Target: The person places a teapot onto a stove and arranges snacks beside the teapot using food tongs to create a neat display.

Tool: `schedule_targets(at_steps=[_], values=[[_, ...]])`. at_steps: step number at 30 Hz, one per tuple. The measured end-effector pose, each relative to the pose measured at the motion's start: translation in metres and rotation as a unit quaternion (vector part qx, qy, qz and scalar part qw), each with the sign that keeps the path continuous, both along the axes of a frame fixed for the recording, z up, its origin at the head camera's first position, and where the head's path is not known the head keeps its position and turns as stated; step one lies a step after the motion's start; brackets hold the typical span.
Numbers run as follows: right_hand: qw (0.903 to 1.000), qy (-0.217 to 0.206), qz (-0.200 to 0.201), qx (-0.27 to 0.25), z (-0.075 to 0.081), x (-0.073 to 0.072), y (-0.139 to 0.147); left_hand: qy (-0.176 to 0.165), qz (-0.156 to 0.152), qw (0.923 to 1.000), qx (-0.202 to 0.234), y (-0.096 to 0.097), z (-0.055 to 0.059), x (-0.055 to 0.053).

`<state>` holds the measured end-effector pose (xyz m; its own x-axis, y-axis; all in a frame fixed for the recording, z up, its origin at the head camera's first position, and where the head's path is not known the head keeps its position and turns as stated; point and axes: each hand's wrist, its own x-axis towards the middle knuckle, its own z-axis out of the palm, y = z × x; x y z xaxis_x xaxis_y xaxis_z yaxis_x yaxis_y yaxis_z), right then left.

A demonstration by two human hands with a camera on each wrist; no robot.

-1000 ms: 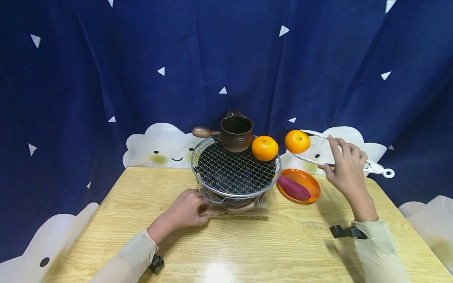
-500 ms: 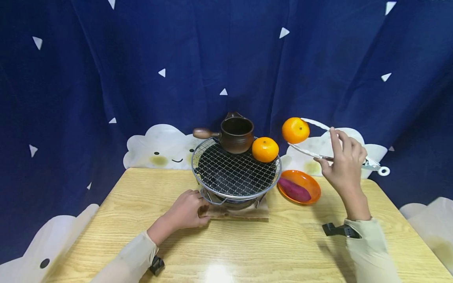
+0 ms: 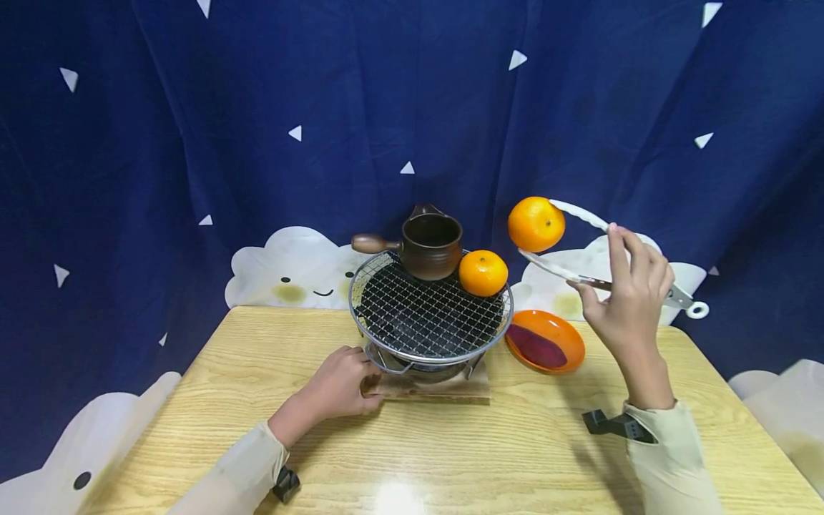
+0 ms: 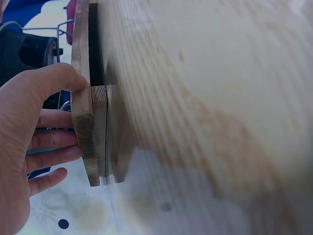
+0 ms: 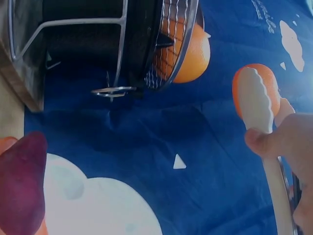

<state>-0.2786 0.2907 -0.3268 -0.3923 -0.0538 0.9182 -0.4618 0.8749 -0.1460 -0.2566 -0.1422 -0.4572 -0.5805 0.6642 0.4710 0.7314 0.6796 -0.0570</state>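
My right hand grips a pair of white-tipped tongs, which hold an orange in the air, right of the grill and above the orange plate. In the right wrist view, the thumb presses one arm of the tongs. My left hand holds the left end of the wooden board beneath the grill; the left wrist view shows the thumb on the edge of the board. A second orange rests on the right side of the wire grill, beside a brown pot.
An orange plate with a purple sweet potato stands right of the grill on the wooden table. The pot's wooden handle sticks out to the left. A dark blue curtain hangs behind the table.
The tongs and the orange in them have risen, with a slight shift to the left. My left hand stays on the board, and the grill, pot and plate keep their places.
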Motion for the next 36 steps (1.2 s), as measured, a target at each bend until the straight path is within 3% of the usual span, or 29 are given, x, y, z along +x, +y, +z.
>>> schedule_targets(at_steps=[13,25,36], values=[[0.9977,0.051,0.042,0.011,0.013,0.008,-0.023,-0.002,0.004,1.0,0.001,0.0,0.0,0.001],[0.9937,0.058,0.087,0.04,0.016,0.013,-0.041,0.005,-0.002,1.0,0.003,0.0,0.0,0.002],[0.9866,0.036,0.124,0.1,0.022,0.016,-0.058,0.004,-0.001,1.0,0.001,-0.001,-0.001,0.002]])
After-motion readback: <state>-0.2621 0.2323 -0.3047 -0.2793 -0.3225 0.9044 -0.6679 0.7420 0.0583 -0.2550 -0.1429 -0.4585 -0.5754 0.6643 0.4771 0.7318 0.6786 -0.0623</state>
